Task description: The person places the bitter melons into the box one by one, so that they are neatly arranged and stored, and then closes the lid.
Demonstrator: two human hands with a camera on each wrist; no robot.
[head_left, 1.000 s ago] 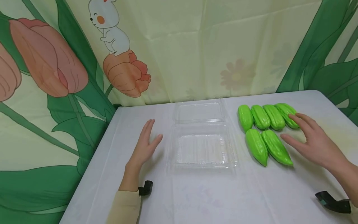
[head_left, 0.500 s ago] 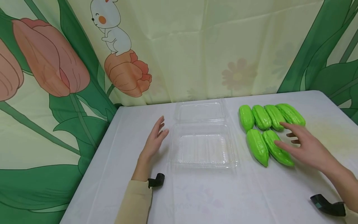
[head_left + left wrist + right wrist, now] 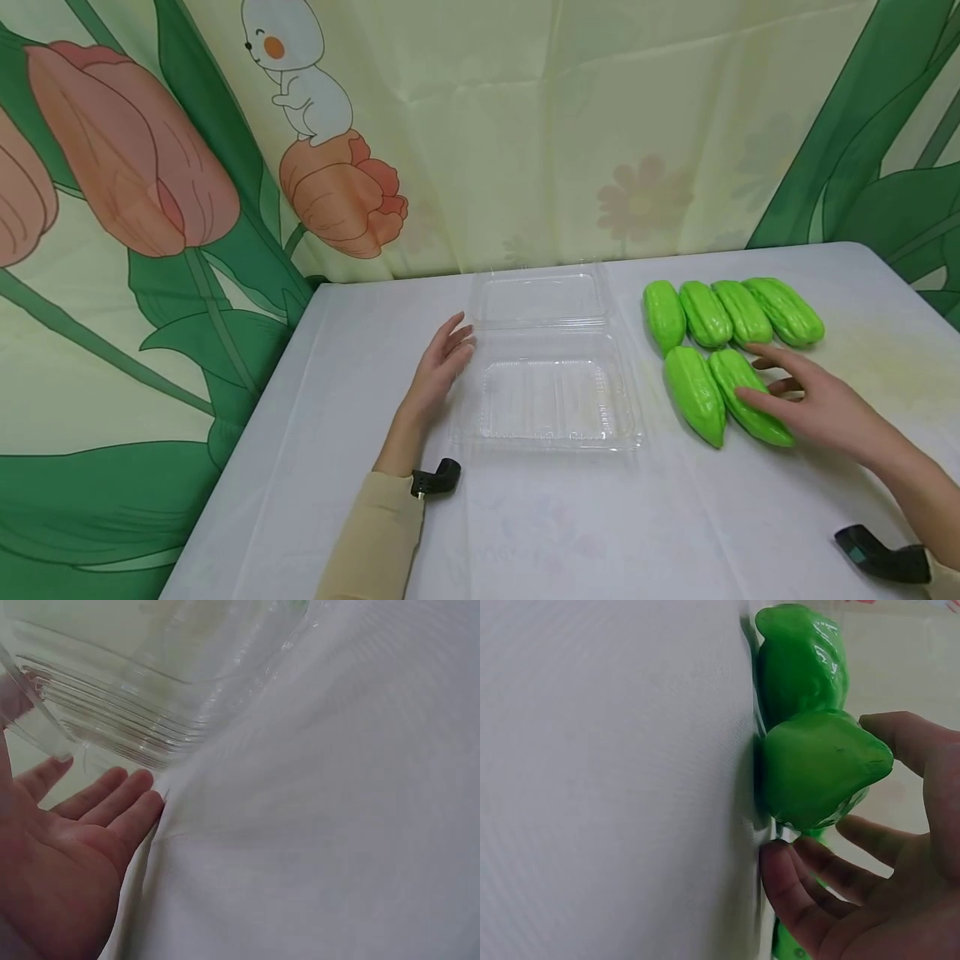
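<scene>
A clear plastic clamshell box (image 3: pixel 542 450) lies on the table with its lid (image 3: pixel 538 304) folded back. At its left side is my left hand (image 3: pixel 435 375), fingers loosely extended, fingertips right by the hinge end of the rim in the left wrist view. Several glossy green ridged gourds with pointed ends lie to the right of the box. My right hand (image 3: pixel 821 404) spreads around the front-right gourd (image 3: pixel 750 404). Its thumb lies over one side and its fingers along the other, right at the skin. That gourd (image 3: pixel 817 769) rests on the table in the right wrist view.
The front-left gourd (image 3: pixel 693 396) sits right beside the one under my right hand. Behind them stand a row of gourds (image 3: pixel 705 315). White cloth covers the table (image 3: pixel 555 533); a printed curtain (image 3: pixel 487 142) hangs along its back edge.
My left hand has moved right, to the box's left edge. My right hand has moved from the rear-right gourd down and left onto the front-right one. Box and gourds stay put.
</scene>
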